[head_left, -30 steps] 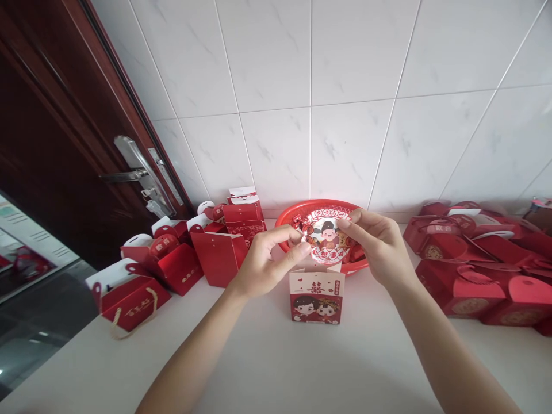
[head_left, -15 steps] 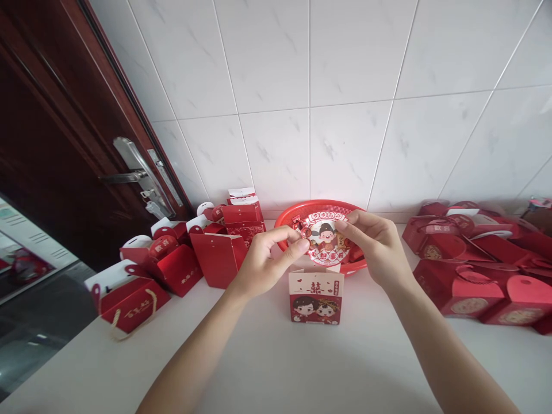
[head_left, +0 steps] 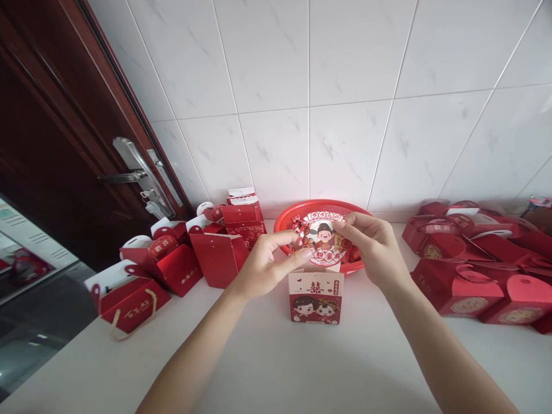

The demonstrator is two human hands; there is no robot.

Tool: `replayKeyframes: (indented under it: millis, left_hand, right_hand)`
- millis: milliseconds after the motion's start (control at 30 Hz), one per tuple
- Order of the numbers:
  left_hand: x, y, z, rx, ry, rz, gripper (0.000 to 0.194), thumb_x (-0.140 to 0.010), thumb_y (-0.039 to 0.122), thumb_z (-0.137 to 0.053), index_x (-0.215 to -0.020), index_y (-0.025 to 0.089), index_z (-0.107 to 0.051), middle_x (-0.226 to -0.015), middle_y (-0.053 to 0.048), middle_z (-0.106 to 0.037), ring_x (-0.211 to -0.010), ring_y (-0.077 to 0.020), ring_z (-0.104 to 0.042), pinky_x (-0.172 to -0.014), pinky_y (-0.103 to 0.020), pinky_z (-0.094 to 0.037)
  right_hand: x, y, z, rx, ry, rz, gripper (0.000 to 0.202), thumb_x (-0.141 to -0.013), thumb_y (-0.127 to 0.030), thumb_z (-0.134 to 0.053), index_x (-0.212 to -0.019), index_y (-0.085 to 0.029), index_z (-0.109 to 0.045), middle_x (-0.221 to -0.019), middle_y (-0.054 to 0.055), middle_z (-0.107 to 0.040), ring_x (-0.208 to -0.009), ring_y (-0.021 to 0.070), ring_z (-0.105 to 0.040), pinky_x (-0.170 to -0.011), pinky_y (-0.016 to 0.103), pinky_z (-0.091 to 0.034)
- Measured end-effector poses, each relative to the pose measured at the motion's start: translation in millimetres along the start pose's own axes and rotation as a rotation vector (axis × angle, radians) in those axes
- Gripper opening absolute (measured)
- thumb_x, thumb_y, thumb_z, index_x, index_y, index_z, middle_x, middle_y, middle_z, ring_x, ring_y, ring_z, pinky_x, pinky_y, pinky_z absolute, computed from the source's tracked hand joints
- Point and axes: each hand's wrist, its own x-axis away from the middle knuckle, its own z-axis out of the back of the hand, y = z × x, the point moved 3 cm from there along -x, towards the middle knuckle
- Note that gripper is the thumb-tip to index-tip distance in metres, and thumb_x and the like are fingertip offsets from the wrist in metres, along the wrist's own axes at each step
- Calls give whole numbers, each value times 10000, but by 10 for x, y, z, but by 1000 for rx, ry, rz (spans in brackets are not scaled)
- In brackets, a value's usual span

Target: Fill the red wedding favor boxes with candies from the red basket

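A round red-and-white card (head_left: 324, 236) with a cartoon figure and Chinese lettering is held up above a small gift box. My right hand (head_left: 375, 244) pinches its upper right edge between thumb and fingers. At the lower left edge my left hand (head_left: 269, 259) has its thumb over the card's front, the index finger bent beside the rim. Below, the red-and-cream gift box (head_left: 316, 299), printed with a cartoon couple, stands upright on the table, its top flap raised. Behind the card is a red plastic basket (head_left: 287, 215) containing red-wrapped pieces, partly hidden.
Several red gift boxes (head_left: 181, 270) stand open at the left, one with a rope handle (head_left: 150, 305). More red boxes (head_left: 470, 290) are crowded together on the right. A white tiled wall (head_left: 276, 149) backs the table (head_left: 276, 368); a dark door (head_left: 64, 115) is at left.
The card has shifted and turned slightly. My left thumb and index finger are farther apart, with the thumb lower on the card. My right hand has moved slightly left with it.
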Motion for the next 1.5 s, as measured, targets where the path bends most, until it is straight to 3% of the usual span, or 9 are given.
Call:
replayKeyframes:
  millis: [367, 900, 1200, 1500]
  left_hand:
    - [9, -1, 3, 15, -6, -18, 195, -938, 339, -662, -991, 174, -751, -995, -63, -755, -952, -218, -672, -861, -316, -524]
    - [1, -28, 7, -53, 14, -10, 254, -922, 407, -663, -854, 166, -709, -848, -62, -702, -859, -220, -636, -779, -326, -523]
    - [0, -30, 17, -82, 18, -49, 240, -931, 371, -659, -804, 168, -672, -807, -35, -663, -797, -179, -593, -730, -287, -484]
    - [-50, -32, 47, -226, 46, -137, 315, -915, 367, -668, -676, 161, -660, -735, -31, -656, -706, -163, -576, -661, -279, -460]
  right_hand:
    - [12, 1, -9, -19, -8, 4, 375, -799, -464, -799, -646, -194, -589, -609, -13, -574, -549, 112, -497, -512, 240, -390]
    - [32, -79, -21, 21, 1, 60, 366, -782, -453, -811, -642, -183, -608, -618, 2, -617, -536, 103, -504, -478, 222, -371]
    - [42, -82, -18, 32, -2, 43, 370, -788, -465, -806, -653, -187, -601, -633, 1, -617, -552, 110, -513, -498, 230, -383]
    - [-24, 3, 21, -21, -91, -55, 353, -846, -405, -760, -657, -179, -566, -665, -4, -629, -606, 104, -547, -577, 222, -423]
